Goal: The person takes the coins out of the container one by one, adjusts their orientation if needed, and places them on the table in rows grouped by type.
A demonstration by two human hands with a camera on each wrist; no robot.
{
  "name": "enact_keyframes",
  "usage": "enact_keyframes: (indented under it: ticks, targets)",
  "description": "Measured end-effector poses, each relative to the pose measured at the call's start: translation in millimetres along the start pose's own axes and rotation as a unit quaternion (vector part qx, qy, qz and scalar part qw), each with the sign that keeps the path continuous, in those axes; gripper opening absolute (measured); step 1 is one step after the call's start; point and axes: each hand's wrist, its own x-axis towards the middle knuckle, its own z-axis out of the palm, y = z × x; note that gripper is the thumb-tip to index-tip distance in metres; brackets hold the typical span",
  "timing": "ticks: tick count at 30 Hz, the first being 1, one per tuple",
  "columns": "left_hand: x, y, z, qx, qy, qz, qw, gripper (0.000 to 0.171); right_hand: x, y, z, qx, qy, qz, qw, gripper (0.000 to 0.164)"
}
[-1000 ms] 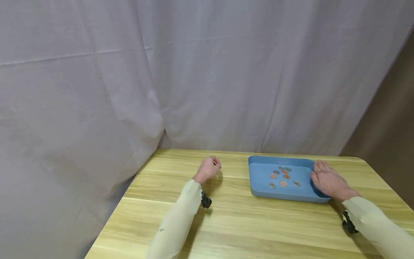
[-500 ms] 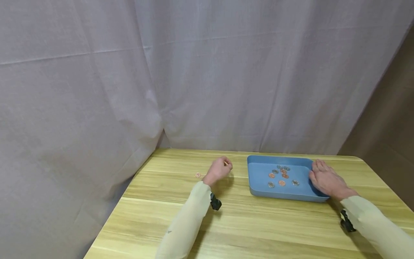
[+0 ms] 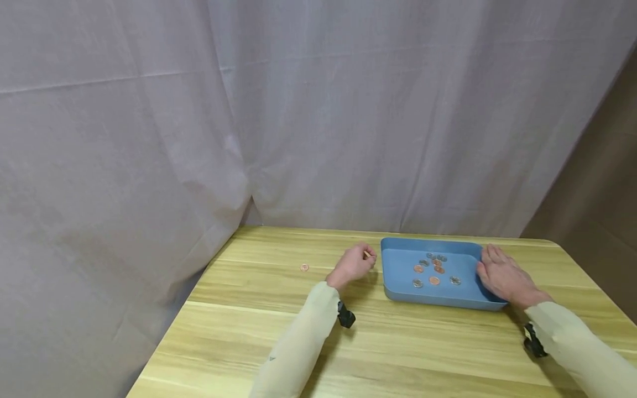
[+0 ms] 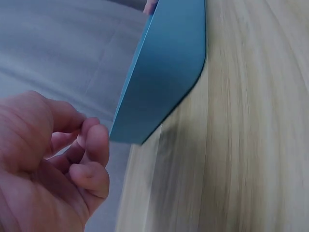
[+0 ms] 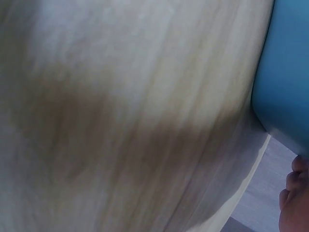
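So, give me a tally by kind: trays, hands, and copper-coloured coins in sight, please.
Blue tray: 1
Hands: 2, the left hand and the right hand
Copper-coloured coins: 5, four in the tray and one lone coin on the table
Total: 8
Anything hidden in the left hand's fingers isn't counted.

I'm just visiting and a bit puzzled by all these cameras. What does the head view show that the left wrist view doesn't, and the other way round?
Only the head view: the coins in the tray, a lone coin on the table, and both sleeves.

Only the left wrist view: the palm side of the left hand, and the outside of the tray's nearest end.

Both: that hand, the tray, the table, the curtain, and apparently the right hand, just a sliver in the wrist view.
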Motion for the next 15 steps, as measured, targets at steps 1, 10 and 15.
enact_keyframes:
  ticks: [1, 10, 15]
  targets:
    - [0.4, 2.3, 2.4, -0.005, -0.003, 0.0, 1.0, 0.007, 0.5, -0.1, 0.1, 0.0, 0.001, -0.001, 1.0, 0.061]
    - [2.5, 28.3, 20.5, -0.055, -0.038, -0.013, 0.9977, 0.005, 1.9, 0.4, 1.9, -0.004, 0.006, -0.004, 1.0, 0.059]
    - [5.1, 43.3, 29.5, -0.048, -0.055, 0.012, 0.9973, 0.003, 1.3, 0.0, 1.3, 0.003, -0.003, 0.007, 1.0, 0.061]
